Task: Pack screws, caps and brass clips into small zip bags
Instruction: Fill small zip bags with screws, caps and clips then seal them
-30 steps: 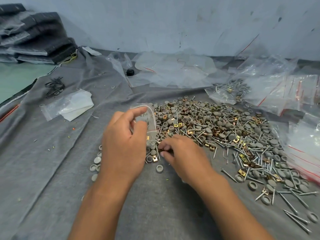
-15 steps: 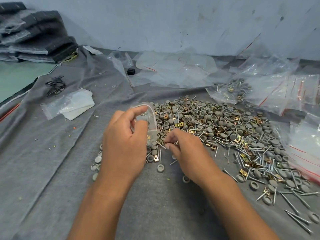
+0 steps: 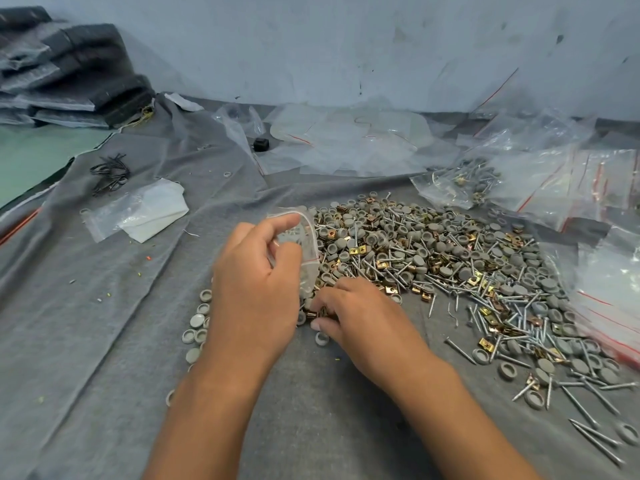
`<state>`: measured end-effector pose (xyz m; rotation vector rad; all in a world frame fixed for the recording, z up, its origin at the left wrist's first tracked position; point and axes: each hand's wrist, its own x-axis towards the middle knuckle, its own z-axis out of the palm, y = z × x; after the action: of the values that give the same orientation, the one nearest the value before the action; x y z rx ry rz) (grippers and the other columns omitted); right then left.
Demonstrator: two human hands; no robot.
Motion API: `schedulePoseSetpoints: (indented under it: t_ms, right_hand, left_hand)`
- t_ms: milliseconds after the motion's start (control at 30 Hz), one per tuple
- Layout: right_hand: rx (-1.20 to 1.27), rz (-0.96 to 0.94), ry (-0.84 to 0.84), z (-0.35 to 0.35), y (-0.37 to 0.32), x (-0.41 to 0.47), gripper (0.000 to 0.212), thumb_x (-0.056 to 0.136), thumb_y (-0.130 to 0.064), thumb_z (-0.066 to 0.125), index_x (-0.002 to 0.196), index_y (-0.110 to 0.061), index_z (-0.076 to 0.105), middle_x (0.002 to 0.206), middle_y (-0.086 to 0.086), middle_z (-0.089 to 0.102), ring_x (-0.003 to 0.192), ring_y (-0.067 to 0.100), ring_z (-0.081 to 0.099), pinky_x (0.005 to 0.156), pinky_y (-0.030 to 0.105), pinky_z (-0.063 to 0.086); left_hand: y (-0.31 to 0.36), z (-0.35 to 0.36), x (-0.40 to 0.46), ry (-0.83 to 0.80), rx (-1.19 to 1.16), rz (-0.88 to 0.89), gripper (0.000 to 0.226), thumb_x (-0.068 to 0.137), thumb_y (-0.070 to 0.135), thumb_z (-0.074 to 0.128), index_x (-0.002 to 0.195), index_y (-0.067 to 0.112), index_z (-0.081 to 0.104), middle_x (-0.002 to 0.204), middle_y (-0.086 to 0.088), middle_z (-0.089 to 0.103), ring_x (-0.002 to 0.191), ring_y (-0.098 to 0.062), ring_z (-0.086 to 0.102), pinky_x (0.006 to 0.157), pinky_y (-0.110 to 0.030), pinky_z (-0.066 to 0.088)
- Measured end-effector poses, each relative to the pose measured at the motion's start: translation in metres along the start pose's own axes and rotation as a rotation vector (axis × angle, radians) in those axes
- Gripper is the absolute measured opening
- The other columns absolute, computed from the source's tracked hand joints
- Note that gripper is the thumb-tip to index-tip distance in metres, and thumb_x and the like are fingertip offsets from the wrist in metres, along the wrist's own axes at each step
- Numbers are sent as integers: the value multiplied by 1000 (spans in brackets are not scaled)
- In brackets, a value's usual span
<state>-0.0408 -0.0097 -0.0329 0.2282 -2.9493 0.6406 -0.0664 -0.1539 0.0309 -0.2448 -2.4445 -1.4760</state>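
Observation:
A wide pile of grey caps, silver screws and brass clips (image 3: 433, 258) covers the grey cloth right of centre. My left hand (image 3: 254, 289) holds a small clear zip bag (image 3: 304, 247) upright by its mouth, thumb and forefinger pinching the rim. Just below the bag, my right hand (image 3: 356, 317) lies low on the cloth at the pile's near-left edge, its fingers curled round a few brass clips (image 3: 318, 311). Loose grey caps (image 3: 197, 329) lie to the left of my left wrist.
Empty zip bags (image 3: 138, 216) lie at the left, more clear bags (image 3: 349, 143) at the back. A filled bag (image 3: 460, 183) and red-striped bags (image 3: 588, 188) sit at the right. Black ties (image 3: 109, 173) and folded grey fabric (image 3: 69, 74) lie far left.
My right hand has moved back down and toward me from the pile's edge to the cloth below the bag, closing on brass clips. My left hand keeps the bag in place.

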Motion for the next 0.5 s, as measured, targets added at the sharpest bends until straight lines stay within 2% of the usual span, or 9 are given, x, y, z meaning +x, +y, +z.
schedulePoseSetpoints:
  t_ms: [67, 133, 200, 300, 367, 500]
  right_hand:
    - [-30, -21, 30, 1, 0, -1, 21, 98, -39, 60, 118, -33, 66, 99, -16, 46, 107, 12, 51, 73, 28, 37]
    - [5, 0, 84, 2, 2, -1, 17, 100, -38, 56, 114, -34, 65, 101, -17, 50, 100, 9, 52, 73, 27, 40]
    - [149, 77, 160, -4, 5, 0, 11, 100, -38, 57, 108, -35, 65, 99, -19, 53, 87, 0, 51, 73, 22, 40]
    - [398, 107, 356, -26, 9, 3, 5, 98, -32, 63, 101, -33, 67, 93, -16, 61, 73, 2, 52, 67, 14, 36]
    - [502, 74, 417, -41, 7, 1, 4, 100, -32, 61, 100, -34, 65, 92, -14, 62, 76, 6, 55, 67, 13, 38]
    - [621, 52, 413, -52, 1, -4, 8, 102, -37, 54, 101, -32, 60, 86, -15, 56, 78, 4, 53, 69, 17, 36]
  left_hand:
    - [1, 0, 0, -3, -2, 0, 44, 85, 35, 39, 117, 40, 68, 91, 13, 54, 82, 0, 56, 70, -14, 37]
    - [0, 0, 0, -7, 2, 3, 44, 85, 35, 38, 117, 40, 68, 91, 13, 54, 83, 0, 55, 69, -11, 36]
    - [0, 0, -1, -14, 3, 12, 43, 85, 34, 39, 116, 41, 68, 90, 12, 53, 83, 1, 55, 68, -8, 36]
    - [1, -1, -2, -38, 2, 34, 41, 85, 33, 40, 115, 40, 68, 89, 13, 52, 85, 3, 54, 70, -6, 36]
    - [1, 0, -3, -50, 10, 58, 42, 85, 32, 41, 116, 36, 69, 87, 13, 53, 85, 0, 54, 72, -7, 35]
    - [4, 5, -5, -71, 26, 101, 40, 83, 31, 44, 114, 34, 70, 83, 15, 50, 84, -1, 53, 73, -9, 35]
